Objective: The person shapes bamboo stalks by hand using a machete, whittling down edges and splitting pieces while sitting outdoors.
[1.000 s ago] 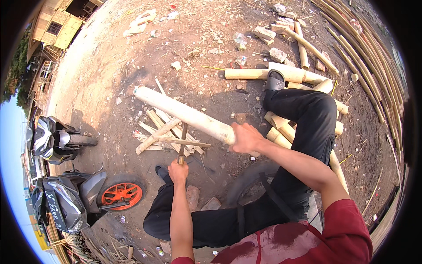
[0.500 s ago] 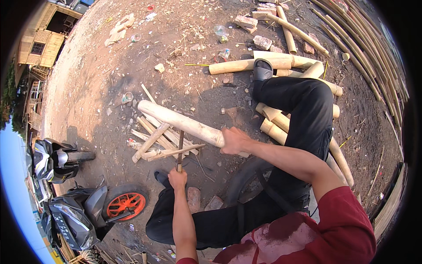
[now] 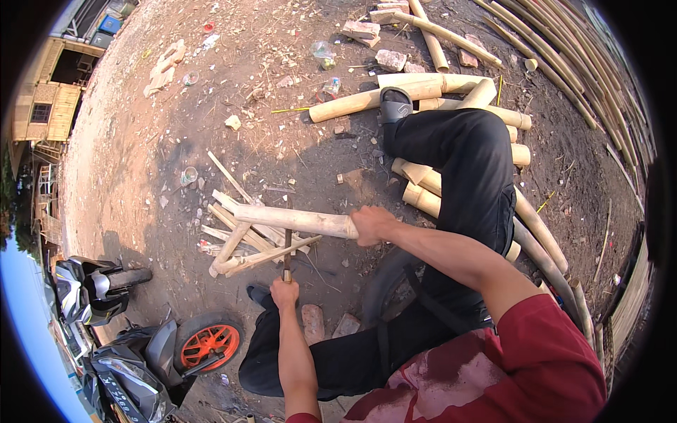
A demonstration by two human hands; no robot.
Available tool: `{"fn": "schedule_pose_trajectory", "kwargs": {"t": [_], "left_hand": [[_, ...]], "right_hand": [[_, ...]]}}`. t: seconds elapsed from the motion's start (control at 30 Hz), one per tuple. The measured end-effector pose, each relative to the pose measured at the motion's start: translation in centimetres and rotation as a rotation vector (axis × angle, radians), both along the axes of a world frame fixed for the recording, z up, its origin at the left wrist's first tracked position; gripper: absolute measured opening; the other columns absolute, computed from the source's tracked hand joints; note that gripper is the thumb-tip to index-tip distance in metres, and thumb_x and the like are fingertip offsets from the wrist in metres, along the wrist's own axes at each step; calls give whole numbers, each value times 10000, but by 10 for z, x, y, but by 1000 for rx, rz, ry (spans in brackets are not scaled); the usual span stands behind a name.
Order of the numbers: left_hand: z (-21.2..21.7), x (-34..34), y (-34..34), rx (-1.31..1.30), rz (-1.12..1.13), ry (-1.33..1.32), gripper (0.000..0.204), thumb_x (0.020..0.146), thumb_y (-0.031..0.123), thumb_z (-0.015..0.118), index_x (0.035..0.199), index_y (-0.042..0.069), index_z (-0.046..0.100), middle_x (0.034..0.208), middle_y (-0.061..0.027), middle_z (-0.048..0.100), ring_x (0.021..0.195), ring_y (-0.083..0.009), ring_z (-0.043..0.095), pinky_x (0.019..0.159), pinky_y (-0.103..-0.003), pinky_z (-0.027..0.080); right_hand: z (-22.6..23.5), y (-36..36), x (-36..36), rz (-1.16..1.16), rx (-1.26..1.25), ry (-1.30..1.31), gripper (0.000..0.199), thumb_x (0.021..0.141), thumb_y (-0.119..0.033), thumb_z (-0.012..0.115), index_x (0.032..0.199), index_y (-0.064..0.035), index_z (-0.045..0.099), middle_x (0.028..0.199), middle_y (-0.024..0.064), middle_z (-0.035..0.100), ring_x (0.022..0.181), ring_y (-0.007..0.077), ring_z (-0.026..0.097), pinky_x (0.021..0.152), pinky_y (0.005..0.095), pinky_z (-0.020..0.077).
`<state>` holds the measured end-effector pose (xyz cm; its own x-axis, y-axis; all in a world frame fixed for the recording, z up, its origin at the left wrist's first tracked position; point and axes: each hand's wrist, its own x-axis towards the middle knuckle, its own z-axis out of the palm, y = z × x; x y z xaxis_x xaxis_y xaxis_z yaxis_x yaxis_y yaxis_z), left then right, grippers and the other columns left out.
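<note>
My left hand (image 3: 284,292) is closed around the handle of a long-bladed knife (image 3: 288,243), its narrow dark blade pointing away from me. The blade meets the near side of a pale bamboo length (image 3: 296,220), which hides part of it; I cannot tell whether it cuts in or passes beneath. My right hand (image 3: 372,225) grips the right end of that bamboo, holding it nearly level across in front of me. Below its left part lie several split bamboo strips (image 3: 243,243) in a loose heap on the ground.
Cut bamboo pieces (image 3: 352,104) lie around my sandalled foot (image 3: 395,106), with bricks (image 3: 391,60) beyond. Long bamboo poles (image 3: 564,56) lie at the far right. Two motorbikes (image 3: 134,374) stand at the left. A tyre (image 3: 384,282) lies beneath my legs.
The bamboo's left end has swung down towards me, taking it from a slant to nearly level. My left hand still grips the knife. The whole view has shifted slightly.
</note>
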<state>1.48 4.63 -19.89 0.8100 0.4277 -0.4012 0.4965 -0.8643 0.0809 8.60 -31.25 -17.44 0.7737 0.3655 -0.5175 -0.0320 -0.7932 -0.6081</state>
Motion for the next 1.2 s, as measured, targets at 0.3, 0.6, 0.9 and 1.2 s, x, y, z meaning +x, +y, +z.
{"fn": "schedule_pose_trajectory", "kwargs": {"t": [0.3,0.6,0.9,1.2], "left_hand": [[-15,18,-4,-61,46,-29,313,826,230,745,967,-49,769,958,-324,730,988,-464,720,911,-528,554],[-40,19,-10,-110,-57,-55,217,786,116,722,892,-73,716,807,-276,725,799,-435,735,738,-512,562],[-47,-15,-44,-923,511,190,136,855,35,709,848,75,580,610,24,452,450,-113,409,481,-333,461],[92,51,57,-980,679,-240,130,893,47,679,848,74,561,649,4,491,496,-112,459,505,-328,464]], "right_hand": [[79,15,52,-269,444,-175,607,669,-220,824,1156,75,616,988,297,728,974,473,715,850,487,582],[84,4,47,-434,576,-253,592,675,-222,850,1157,29,617,974,253,734,990,441,722,867,469,579],[-2,-26,22,-2,-130,-23,457,660,-171,858,1089,-41,769,1127,163,760,1054,345,745,871,460,612],[123,-46,90,-23,203,-217,734,663,-342,856,1235,33,591,1116,268,717,1061,409,707,931,459,570]]}}
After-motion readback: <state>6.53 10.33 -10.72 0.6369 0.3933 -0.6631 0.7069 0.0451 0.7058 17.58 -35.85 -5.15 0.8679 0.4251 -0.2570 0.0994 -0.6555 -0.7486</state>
